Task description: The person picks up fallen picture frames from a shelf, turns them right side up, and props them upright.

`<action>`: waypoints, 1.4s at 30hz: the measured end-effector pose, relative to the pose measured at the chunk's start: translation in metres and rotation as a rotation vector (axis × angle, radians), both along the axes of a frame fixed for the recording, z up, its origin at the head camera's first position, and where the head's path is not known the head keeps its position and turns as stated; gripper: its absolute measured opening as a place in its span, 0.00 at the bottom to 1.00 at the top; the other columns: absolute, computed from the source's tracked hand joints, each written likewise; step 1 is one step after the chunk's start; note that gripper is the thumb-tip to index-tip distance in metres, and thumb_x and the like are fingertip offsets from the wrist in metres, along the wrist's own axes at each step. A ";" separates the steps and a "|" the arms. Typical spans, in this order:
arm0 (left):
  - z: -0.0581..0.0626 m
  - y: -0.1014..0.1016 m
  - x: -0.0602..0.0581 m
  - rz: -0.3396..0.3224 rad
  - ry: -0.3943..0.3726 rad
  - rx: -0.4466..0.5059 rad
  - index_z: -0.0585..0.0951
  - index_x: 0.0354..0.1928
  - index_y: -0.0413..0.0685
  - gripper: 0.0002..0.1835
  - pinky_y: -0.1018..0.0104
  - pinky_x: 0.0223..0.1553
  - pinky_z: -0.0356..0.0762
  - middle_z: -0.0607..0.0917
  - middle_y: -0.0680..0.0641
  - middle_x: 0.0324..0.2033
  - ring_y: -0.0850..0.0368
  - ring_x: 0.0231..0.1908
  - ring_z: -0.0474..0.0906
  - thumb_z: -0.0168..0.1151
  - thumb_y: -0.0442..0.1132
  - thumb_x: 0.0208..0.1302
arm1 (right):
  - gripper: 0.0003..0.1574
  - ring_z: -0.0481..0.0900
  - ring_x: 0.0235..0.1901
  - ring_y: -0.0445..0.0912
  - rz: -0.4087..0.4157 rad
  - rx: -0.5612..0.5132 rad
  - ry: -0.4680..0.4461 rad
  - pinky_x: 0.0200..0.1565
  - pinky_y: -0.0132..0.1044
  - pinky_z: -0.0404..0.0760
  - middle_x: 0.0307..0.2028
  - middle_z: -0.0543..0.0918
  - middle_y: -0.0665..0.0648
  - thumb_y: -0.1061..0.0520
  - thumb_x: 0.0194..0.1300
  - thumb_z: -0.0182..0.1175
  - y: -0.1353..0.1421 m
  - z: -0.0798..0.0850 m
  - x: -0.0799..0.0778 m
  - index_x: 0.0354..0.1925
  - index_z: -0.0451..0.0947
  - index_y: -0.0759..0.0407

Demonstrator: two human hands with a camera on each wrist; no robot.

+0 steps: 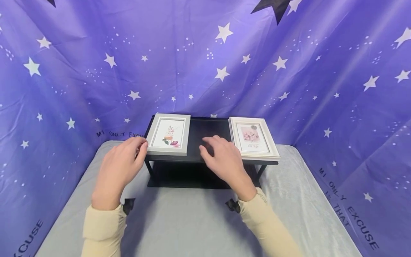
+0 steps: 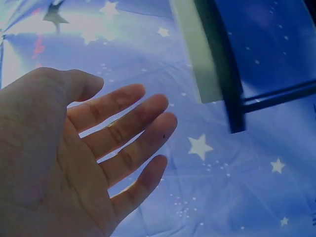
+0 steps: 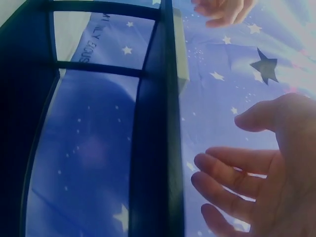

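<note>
On the left of a black two-tier rack (image 1: pixel 205 134) lies a grey-white picture frame (image 1: pixel 169 151) with a flower print. A cream picture frame (image 1: pixel 273 144) with a pink blossom print lies at the rack's right end; its edge looks doubled, so another may be beneath. My left hand (image 1: pixel 123 166), fingers loosely bent, hovers just left of the grey-white frame; the left wrist view shows a gap between fingertips (image 2: pixel 168 121) and the rack. Over the rack's top, between the frames, is my right hand (image 1: pixel 224 159), fingers relaxed, holding nothing and partly covering the cream frame's edge.
The rack stands on a grey cloth-covered table (image 1: pixel 189 217), its lower shelf (image 1: pixel 192 176) below the top. A purple star-printed curtain (image 1: pixel 179 53) surrounds the table at the back and both sides.
</note>
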State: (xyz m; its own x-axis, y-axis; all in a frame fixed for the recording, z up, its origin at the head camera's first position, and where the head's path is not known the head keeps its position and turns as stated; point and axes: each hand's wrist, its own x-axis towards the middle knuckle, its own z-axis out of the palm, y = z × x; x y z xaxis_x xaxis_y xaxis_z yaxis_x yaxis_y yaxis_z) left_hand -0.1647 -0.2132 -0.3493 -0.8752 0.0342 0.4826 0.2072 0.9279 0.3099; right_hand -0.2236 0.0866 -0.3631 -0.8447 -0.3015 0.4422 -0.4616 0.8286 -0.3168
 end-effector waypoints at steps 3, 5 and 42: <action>-0.002 0.002 -0.014 0.011 -0.014 0.002 0.84 0.52 0.46 0.15 0.38 0.46 0.79 0.88 0.43 0.44 0.40 0.41 0.84 0.51 0.46 0.83 | 0.28 0.86 0.45 0.50 -0.031 -0.007 -0.063 0.47 0.48 0.84 0.46 0.88 0.49 0.37 0.77 0.59 -0.014 0.000 -0.010 0.62 0.87 0.50; -0.007 0.001 -0.021 0.014 -0.013 0.007 0.84 0.53 0.45 0.16 0.37 0.46 0.79 0.88 0.42 0.46 0.39 0.43 0.84 0.51 0.46 0.83 | 0.29 0.86 0.45 0.50 -0.047 -0.011 -0.097 0.47 0.49 0.84 0.46 0.87 0.50 0.36 0.77 0.58 -0.022 -0.002 -0.016 0.63 0.86 0.51; -0.054 -0.015 -0.049 -0.052 -0.156 0.228 0.74 0.75 0.34 0.31 0.27 0.73 0.53 0.72 0.35 0.77 0.31 0.77 0.61 0.36 0.49 0.88 | 0.31 0.79 0.61 0.51 -0.003 -0.048 -0.205 0.65 0.53 0.70 0.61 0.84 0.52 0.38 0.78 0.56 -0.055 -0.022 -0.037 0.67 0.84 0.53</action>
